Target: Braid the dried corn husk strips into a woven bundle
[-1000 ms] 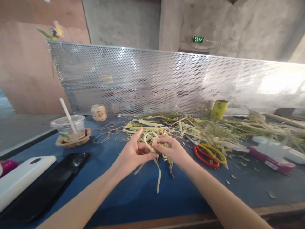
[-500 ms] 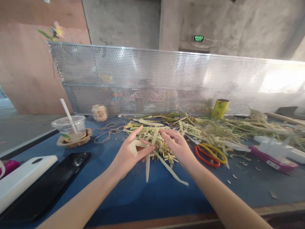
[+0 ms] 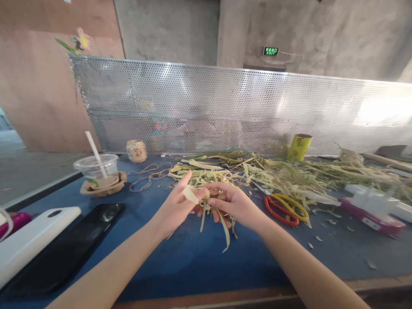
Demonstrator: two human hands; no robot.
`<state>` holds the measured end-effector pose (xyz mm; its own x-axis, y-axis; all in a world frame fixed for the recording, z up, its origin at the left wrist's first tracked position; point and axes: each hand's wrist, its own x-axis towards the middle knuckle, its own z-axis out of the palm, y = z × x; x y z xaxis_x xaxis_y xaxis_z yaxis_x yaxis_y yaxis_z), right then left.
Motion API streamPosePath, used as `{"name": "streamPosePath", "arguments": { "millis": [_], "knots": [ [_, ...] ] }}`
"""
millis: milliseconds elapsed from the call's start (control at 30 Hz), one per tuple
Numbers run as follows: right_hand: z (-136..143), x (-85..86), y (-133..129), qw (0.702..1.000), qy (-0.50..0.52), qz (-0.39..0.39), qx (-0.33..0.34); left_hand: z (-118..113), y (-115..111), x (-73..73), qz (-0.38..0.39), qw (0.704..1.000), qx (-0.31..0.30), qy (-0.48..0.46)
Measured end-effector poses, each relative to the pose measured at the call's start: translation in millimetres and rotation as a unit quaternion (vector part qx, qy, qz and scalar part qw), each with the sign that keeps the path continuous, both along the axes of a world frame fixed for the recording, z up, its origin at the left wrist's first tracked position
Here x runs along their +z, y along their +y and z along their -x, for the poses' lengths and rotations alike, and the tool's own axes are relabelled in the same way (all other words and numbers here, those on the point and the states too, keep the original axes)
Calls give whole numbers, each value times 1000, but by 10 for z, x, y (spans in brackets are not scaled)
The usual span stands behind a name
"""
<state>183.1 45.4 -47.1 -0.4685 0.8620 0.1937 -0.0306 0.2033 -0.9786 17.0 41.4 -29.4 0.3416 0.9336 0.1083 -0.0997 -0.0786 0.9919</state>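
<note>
Both hands meet over the middle of the blue tabletop, working on pale dried leaf strips point(image 3: 225, 231). My left hand point(image 3: 182, 201) is closed on the strips, with its thumb pointing up and a wide pale end standing out above the fingers. My right hand point(image 3: 230, 201) pinches the strips close beside it, fingertips nearly touching the left. Two strip ends hang down below the hands. Just behind lies a heap of cut straw-like plant pieces point(image 3: 206, 177), partly hidden by the hands. Scissors point(image 3: 285, 209) with one red and one yellow handle lie right of my right hand.
On the left are a plastic cup point(image 3: 98, 169) with a straw, a black phone point(image 3: 69, 244), a white power bank point(image 3: 41, 240) and loose twine point(image 3: 149, 176). Rightward stand a yellow tube point(image 3: 299, 148) and a purple power strip point(image 3: 370, 214). A perforated metal screen point(image 3: 206, 107) closes the back.
My right hand has come lower and closer to my left, closing on the strips. The hanging ends have shifted and now drop more steeply. The view has moved slightly.
</note>
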Motion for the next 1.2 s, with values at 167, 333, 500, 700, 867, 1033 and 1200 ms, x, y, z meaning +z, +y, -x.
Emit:
{"name": "streamPosePath", "arguments": {
  "millis": [167,333,500,700,867,1033,1200],
  "knots": [
    [-7,23,-9,1000,-5,-11,-28,47,94,-47,-16,999,30,-7],
    [15,14,-13,999,-20,17,-44,106,105,-55,-192,959,130,163],
    [37,-74,12,998,-42,31,-29,88,17,-5,-238,943,92,213],
    [84,-148,53,998,-35,55,-18,103,55,10,-255,944,112,176],
    [83,-96,50,997,29,59,-42,108,90,9,-142,979,40,142],
    [47,-43,40,995,76,24,-59,86,97,-53,-78,985,-50,145],
    [41,-55,36,999,8,28,-39,72,27,36,-100,984,-25,148]
  ]
}}
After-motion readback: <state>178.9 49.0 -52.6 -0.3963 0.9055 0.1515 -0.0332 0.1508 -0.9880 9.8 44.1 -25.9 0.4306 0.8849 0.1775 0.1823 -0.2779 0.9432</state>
